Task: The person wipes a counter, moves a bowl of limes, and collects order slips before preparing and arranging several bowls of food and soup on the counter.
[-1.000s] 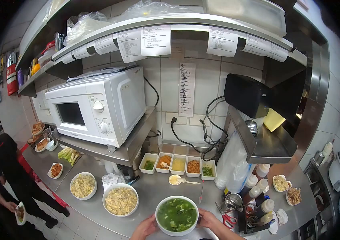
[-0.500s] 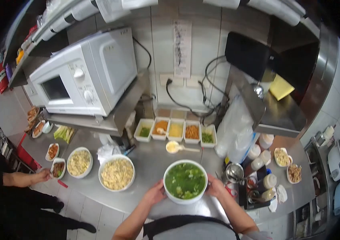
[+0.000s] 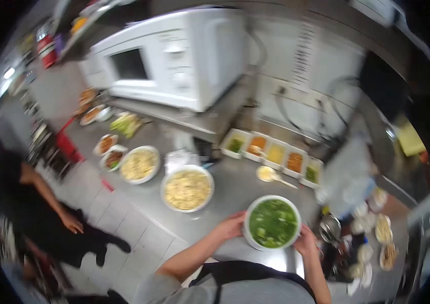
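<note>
Both of my hands grip a white bowl of green soup (image 3: 272, 223) in front of my body, at the near side of the steel counter. My left hand (image 3: 232, 226) is closed on its left rim. On the opposite side, my right hand (image 3: 306, 240) holds the right edge, its fingers partly hidden by the bowl. Left of it stands a large white bowl of pale yellow food (image 3: 188, 188), and a second such bowl (image 3: 140, 164) sits farther left. Beyond my bowl, a small dish of yellow paste with a spoon (image 3: 265, 174) lies near a row of toppings containers (image 3: 275, 154).
A white microwave (image 3: 169, 58) rests on a raised shelf. Bottles and a metal cup (image 3: 330, 228) crowd the right side. Another person (image 3: 27, 202) in dark clothes stands at the left, an arm hanging down. Small dishes (image 3: 106, 145) and leafy greens (image 3: 126, 124) occupy the counter's far left.
My view has turned left and blurred, so the counter sits tilted. The bowl stays in both hands. The other person's hand has left the small dish at the counter's left end.
</note>
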The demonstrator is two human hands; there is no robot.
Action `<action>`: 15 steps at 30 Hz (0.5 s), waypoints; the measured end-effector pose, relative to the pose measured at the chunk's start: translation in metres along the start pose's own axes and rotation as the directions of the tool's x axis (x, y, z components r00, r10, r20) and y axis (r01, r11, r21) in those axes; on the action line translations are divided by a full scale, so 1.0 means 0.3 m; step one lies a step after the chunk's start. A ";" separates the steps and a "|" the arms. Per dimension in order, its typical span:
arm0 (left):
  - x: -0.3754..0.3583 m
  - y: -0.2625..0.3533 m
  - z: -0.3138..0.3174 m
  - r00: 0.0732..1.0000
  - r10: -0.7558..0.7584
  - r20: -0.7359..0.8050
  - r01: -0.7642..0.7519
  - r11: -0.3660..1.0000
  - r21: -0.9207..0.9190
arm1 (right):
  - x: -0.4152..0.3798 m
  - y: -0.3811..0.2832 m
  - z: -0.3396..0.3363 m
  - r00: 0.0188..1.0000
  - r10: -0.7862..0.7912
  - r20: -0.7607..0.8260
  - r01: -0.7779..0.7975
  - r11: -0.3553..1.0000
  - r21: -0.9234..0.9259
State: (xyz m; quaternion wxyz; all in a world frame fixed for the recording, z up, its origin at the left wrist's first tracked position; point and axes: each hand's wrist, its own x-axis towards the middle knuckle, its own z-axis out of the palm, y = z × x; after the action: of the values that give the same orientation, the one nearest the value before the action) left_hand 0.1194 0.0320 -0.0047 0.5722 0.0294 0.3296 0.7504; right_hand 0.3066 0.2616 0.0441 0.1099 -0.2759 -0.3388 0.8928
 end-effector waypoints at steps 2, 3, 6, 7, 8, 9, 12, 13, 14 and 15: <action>-0.010 0.009 0.033 0.999 0.026 -0.042 -0.026 1.000 -0.013 | -0.002 0.006 0.022 0.993 -0.059 0.099 0.060 0.998 -0.008; 0.003 0.009 0.041 0.999 0.041 0.035 -0.040 0.999 -0.022 | 0.005 0.015 0.002 0.995 -0.077 0.060 0.077 0.997 -0.001; -0.022 0.030 0.090 0.998 0.061 -0.027 -0.062 0.997 -0.039 | 0.042 0.038 -0.053 0.994 -0.080 0.078 0.080 0.997 -0.002; -0.023 0.031 0.094 0.998 0.043 -0.039 -0.044 0.998 -0.038 | 0.042 0.037 -0.065 0.990 -0.093 0.106 0.094 0.996 -0.007; -0.025 0.031 0.093 0.998 0.054 -0.040 -0.056 0.998 -0.040 | 0.036 0.039 -0.061 0.989 -0.091 0.116 0.093 0.996 -0.013; -0.026 0.030 0.095 0.997 0.046 -0.064 -0.049 0.998 -0.032 | 0.028 0.046 -0.057 0.986 -0.112 0.127 0.116 0.993 -0.023; -0.032 0.019 0.104 0.992 0.056 -0.115 -0.054 0.998 0.020 | -0.003 0.079 -0.036 0.979 -0.178 0.097 0.182 0.983 -0.028; -0.035 0.015 0.107 0.986 0.077 -0.149 -0.070 0.996 0.053 | -0.012 0.087 -0.035 0.977 -0.206 0.055 0.207 0.978 -0.030; -0.052 0.018 0.116 0.977 0.082 -0.196 -0.069 0.995 0.072 | -0.015 0.107 -0.067 0.971 -0.229 0.070 0.230 0.973 -0.008; -0.070 0.020 0.114 0.969 0.086 -0.234 -0.063 0.993 0.101 | -0.023 0.130 -0.093 0.966 -0.258 -0.002 0.257 0.963 -0.076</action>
State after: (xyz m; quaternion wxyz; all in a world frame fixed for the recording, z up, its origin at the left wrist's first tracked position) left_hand 0.1358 0.0287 0.0322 0.4980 -0.0218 0.4287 0.7534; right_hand 0.3277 0.2451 0.0038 0.2164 -0.2386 -0.4046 0.8559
